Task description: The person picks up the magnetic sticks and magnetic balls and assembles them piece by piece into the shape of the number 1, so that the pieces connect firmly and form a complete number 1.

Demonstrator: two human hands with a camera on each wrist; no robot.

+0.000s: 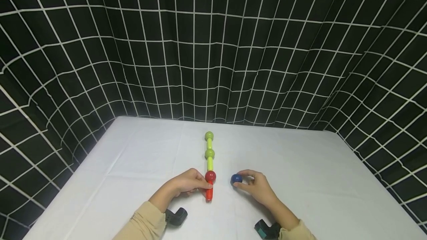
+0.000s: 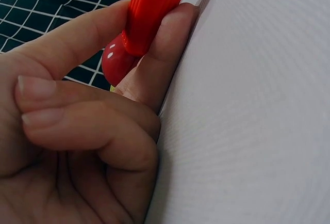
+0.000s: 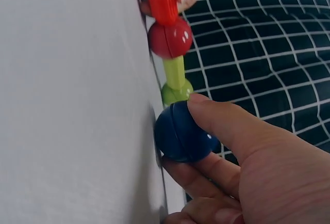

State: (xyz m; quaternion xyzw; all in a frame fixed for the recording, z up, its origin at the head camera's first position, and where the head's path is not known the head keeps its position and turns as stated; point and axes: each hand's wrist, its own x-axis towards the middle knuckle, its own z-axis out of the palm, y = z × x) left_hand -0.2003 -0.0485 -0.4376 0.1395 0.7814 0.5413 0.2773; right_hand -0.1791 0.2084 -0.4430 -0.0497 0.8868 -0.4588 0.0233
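Observation:
A straight chain lies on the white table: a green ball (image 1: 209, 135), a yellow-green rod (image 1: 209, 143), a second green ball (image 1: 209, 153), another yellow-green rod (image 1: 209, 163), a red ball (image 1: 210, 176) and a red rod (image 1: 209, 193) at the near end. My left hand (image 1: 188, 182) pinches the red rod between thumb and finger, close to the red ball; its other fingers are curled in the left wrist view. To the right of the chain, my right hand (image 1: 258, 188) holds a blue ball (image 3: 180, 133) between thumb and fingers, low by the tabletop and apart from the chain.
The white cloth-covered table (image 1: 317, 173) spreads out on both sides of the chain. A black curtain with a white grid (image 1: 213, 47) hangs behind and at the sides. Dark wrist devices, left (image 1: 176, 217) and right (image 1: 267, 229), sit below the hands.

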